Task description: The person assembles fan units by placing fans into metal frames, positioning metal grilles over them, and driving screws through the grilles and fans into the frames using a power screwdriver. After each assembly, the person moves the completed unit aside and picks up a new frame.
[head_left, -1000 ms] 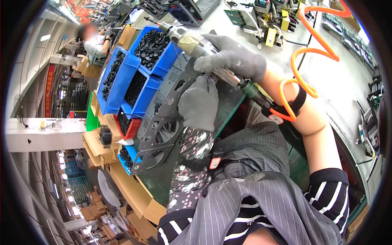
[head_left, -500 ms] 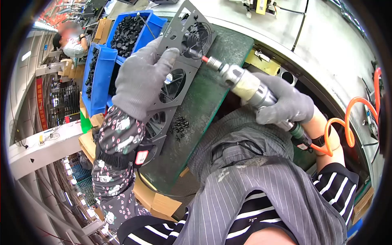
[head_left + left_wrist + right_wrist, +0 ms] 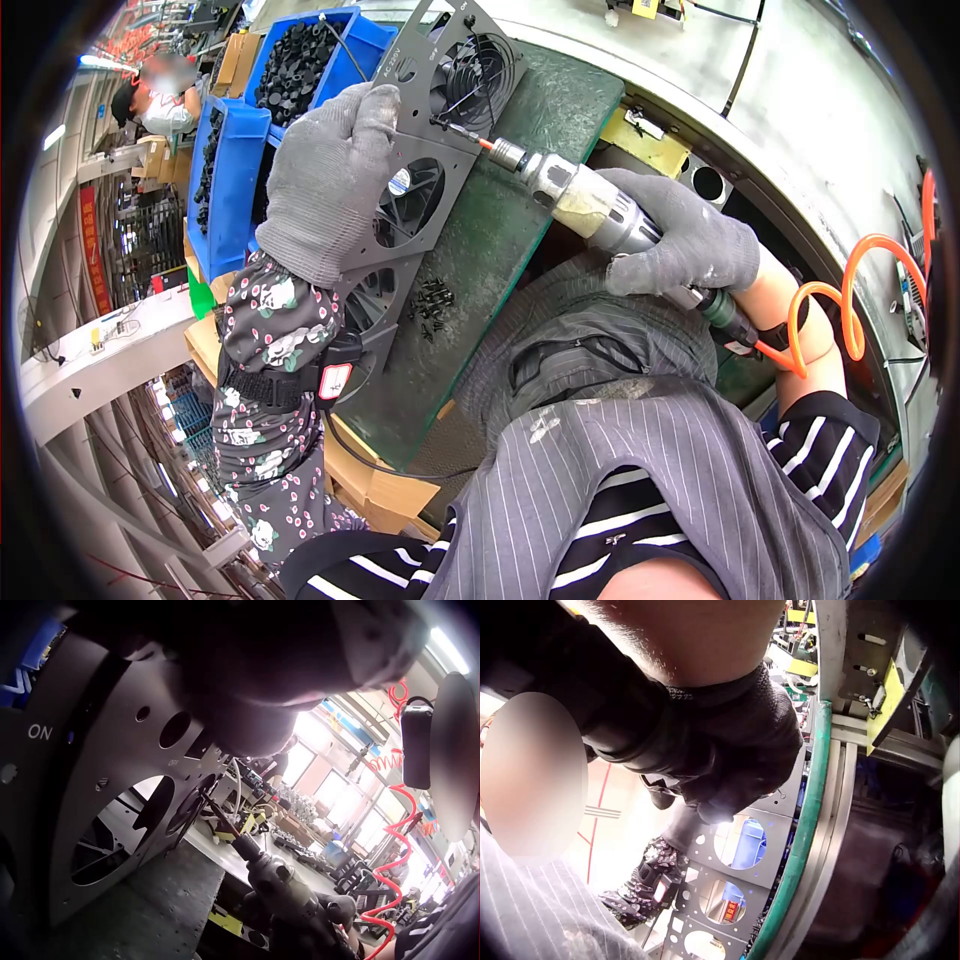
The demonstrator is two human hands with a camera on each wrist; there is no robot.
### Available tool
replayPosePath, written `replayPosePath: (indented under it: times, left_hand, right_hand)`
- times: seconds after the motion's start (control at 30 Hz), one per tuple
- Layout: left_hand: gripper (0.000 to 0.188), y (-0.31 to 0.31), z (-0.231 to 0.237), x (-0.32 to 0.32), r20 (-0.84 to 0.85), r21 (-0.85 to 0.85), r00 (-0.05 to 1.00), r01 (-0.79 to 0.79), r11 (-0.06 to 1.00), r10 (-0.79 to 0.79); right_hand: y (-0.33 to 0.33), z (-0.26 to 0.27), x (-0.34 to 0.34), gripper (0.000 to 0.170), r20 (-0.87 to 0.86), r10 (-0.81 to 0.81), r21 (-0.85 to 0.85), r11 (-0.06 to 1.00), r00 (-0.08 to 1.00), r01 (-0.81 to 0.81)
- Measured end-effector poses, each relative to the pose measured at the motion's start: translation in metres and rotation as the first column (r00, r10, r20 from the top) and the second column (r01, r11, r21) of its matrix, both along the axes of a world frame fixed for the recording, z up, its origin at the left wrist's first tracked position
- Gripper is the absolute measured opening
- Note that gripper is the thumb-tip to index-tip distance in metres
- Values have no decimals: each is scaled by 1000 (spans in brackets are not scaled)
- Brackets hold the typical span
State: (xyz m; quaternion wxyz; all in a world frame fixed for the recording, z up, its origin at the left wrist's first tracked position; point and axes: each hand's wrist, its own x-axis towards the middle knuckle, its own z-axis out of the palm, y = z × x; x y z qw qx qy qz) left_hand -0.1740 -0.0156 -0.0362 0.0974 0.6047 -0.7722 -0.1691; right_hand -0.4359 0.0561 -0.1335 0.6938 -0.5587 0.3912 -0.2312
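Two gloved hands are at work before me, and I watch them from my distant place. The right hand (image 3: 690, 240) holds the power driver (image 3: 580, 205) firmly, with its fingers bent around the body of it. An orange hose (image 3: 847, 305) runs in loops from the back end. The driver points to the grey metal panel (image 3: 415, 105), and its bit ends just beside the round wire guard (image 3: 490, 85); whether it touches, I cannot tell. The left hand (image 3: 325, 180) is at the opposite edge of this panel, with its fingers bent, but I cannot tell if it grips the metal. The panel is on the green bench (image 3: 560, 110), where a small heap of black screws (image 3: 430, 305) lies near. Beyond the left hand are blue boxes (image 3: 240, 135) with black parts (image 3: 295, 75).
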Motion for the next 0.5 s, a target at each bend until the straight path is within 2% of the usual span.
replayPosePath:
  times: [0.07,0.2,0.3,0.37,0.4,0.5]
  left_hand:
    - [39,2,-3,-2,-55,-94,998,26,995,-32]
    - [39,-6,-6,3,-39,-132,998,45,990,-51]
    - [39,-10,-3,6,1,-37,997,76,996,-76]
    - [40,-9,1,2,-12,32,999,48,998,-47]
    - [41,-11,-2,5,-58,51,997,57,997,-54]
    - [42,-10,-2,8,-59,45,997,59,997,-56]
  right_hand:
    - [-3,0,1,85,-20,28,17,999,999,-28]
    - [-7,-3,1,83,23,44,3,999,999,-44]
    - [-10,-4,0,81,21,83,22,996,996,-84]
    - [-10,-11,-2,74,55,62,-106,993,997,-56]
    - [-10,-11,-3,74,48,76,-99,993,996,-71]
    - [-11,-10,-3,78,65,82,-33,996,994,-80]
